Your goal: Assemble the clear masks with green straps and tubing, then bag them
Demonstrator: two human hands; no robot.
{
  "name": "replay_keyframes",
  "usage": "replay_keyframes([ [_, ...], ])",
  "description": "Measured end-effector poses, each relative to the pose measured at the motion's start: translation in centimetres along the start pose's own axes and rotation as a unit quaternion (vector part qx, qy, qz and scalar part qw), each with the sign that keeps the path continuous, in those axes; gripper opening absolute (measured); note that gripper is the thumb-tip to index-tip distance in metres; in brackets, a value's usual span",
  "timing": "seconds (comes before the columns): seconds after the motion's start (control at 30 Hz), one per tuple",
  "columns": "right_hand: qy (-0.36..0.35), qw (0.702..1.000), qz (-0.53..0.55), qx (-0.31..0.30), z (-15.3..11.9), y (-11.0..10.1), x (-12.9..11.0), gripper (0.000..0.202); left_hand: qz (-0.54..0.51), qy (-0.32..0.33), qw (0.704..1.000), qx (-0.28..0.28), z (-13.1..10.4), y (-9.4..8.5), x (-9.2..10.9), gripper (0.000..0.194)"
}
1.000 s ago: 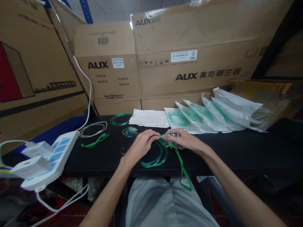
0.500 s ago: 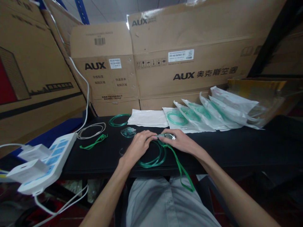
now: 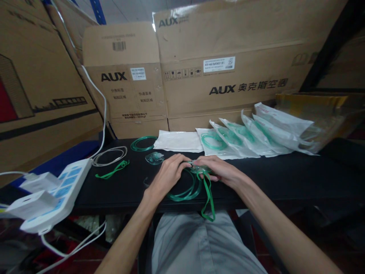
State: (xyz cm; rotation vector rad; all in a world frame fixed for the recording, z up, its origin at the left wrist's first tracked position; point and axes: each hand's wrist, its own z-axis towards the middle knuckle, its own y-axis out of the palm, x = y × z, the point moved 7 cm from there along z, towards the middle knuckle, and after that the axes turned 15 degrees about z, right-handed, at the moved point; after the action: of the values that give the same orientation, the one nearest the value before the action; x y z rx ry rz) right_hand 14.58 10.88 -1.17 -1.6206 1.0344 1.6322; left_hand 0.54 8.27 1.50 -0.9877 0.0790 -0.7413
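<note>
My right hand (image 3: 218, 168) is closed on a clear oxygen mask (image 3: 198, 170), its green elastic strap (image 3: 210, 203) dangling over the table's front edge. My left hand (image 3: 173, 172) meets it from the left, fingers pinched at the mask's connector end on what looks like the tip of the green tubing; the exact joint is covered by fingertips. Below the hands lies the coil of green oxygen tubing (image 3: 185, 196). A second clear mask (image 3: 154, 158) rests beyond my left hand. Farther left lies a loose green strap (image 3: 113, 170).
Another green tubing coil (image 3: 142, 144) and a white pouch (image 3: 179, 141) lie at the back. Several packed pouches (image 3: 245, 140) fan out to the right. At left are a beige cord loop (image 3: 99, 160) and a power strip (image 3: 61, 194). Cardboard boxes (image 3: 228, 106) wall off the back.
My right hand has turned the mask over and lowered it slightly. The strap has swung left and hangs straighter. My left hand stays at the connector, nearly still.
</note>
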Motion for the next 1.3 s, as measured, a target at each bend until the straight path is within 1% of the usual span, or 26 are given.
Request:
replay_keyframes([
  [0.07,-0.012,1.000,-0.012,0.002,0.0,-0.1,-0.1,0.036,0.000,0.003,1.000,0.003,0.0,-0.1,0.0,0.016],
  [0.1,-0.029,0.999,-0.033,0.006,0.0,-0.2,-0.4,0.036,-0.001,0.004,1.000,0.005,-0.1,-0.1,0.0,0.016],
  [0.17,-0.091,0.989,-0.112,0.016,-0.2,-0.3,-1.3,0.033,-0.003,0.004,1.000,0.008,-0.1,-0.1,-0.2,0.017],
  [0.2,-0.130,0.978,-0.164,0.022,-0.4,-0.2,-1.9,0.031,-0.004,0.004,1.000,0.009,-0.1,-0.1,-0.3,0.018],
  [0.27,-0.203,0.943,-0.262,0.034,-0.9,0.0,-2.9,0.027,-0.006,0.002,1.000,0.010,-0.2,-0.1,-0.5,0.020],
  [0.33,-0.244,0.914,-0.321,0.038,-1.3,0.3,-3.5,0.024,-0.009,-0.001,1.000,0.012,-0.2,0.0,-0.7,0.020],
  [0.37,-0.253,0.907,-0.334,0.038,-1.4,0.4,-3.5,0.024,-0.010,-0.004,1.000,0.014,-0.2,0.0,-0.7,0.020],
  [0.43,-0.259,0.904,-0.338,0.038,-1.4,0.5,-3.5,0.024,-0.012,-0.009,1.000,0.017,-0.2,0.0,-0.8,0.018],
  [0.57,-0.238,0.921,-0.304,0.043,-1.0,0.2,-3.3,0.024,-0.018,-0.016,1.000,0.018,0.0,0.1,-0.8,0.014],
  [0.67,-0.230,0.930,-0.287,0.028,-0.8,0.1,-3.5,0.025,-0.023,-0.018,0.999,0.016,0.0,0.1,-0.8,0.016],
  [0.73,-0.231,0.927,-0.295,0.019,-0.9,0.0,-3.6,0.026,-0.027,-0.016,1.000,0.006,0.1,0.2,-0.7,0.020],
  [0.8,-0.236,0.918,-0.317,0.018,-1.0,-0.1,-3.7,0.027,-0.028,-0.011,0.999,-0.014,0.0,0.3,-0.6,0.023],
  [0.9,-0.259,0.898,-0.356,0.019,-1.3,-0.2,-3.9,0.028,-0.033,-0.009,0.999,-0.030,0.0,0.5,-0.5,0.028],
  [0.97,-0.284,0.872,-0.398,0.015,-1.7,0.0,-4.1,0.030,-0.030,-0.008,0.999,-0.031,0.0,0.5,-0.5,0.028],
  [1.03,-0.298,0.830,-0.472,0.014,-2.0,0.4,-4.1,0.033,-0.019,-0.001,0.999,-0.035,0.0,0.7,-0.5,0.027],
  [1.13,-0.293,0.755,-0.587,0.014,-2.5,1.2,-3.9,0.035,-0.005,0.010,0.999,-0.040,0.0,0.9,-0.6,0.024],
  [1.17,-0.291,0.739,-0.608,0.015,-2.6,1.4,-3.9,0.035,-0.001,0.013,0.999,-0.039,0.0,0.9,-0.6,0.023],
  [1.2,-0.291,0.732,-0.616,0.015,-2.7,1.6,-3.9,0.035,0.004,0.015,0.999,-0.038,0.0,0.9,-0.6,0.022],
  [1.23,-0.294,0.735,-0.611,0.016,-2.7,1.7,-3.9,0.035,0.010,0.017,0.999,-0.035,0.0,0.8,-0.7,0.022],
  [1.27,-0.298,0.747,-0.594,0.019,-2.7,1.8,-4.0,0.035,0.015,0.019,0.999,-0.033,0.0,0.8,-0.7,0.021],
  [1.3,-0.304,0.766,-0.566,0.022,-2.7,1.8,-4.1,0.034,0.020,0.021,0.999,-0.029,-0.1,0.7,-0.8,0.021],
])
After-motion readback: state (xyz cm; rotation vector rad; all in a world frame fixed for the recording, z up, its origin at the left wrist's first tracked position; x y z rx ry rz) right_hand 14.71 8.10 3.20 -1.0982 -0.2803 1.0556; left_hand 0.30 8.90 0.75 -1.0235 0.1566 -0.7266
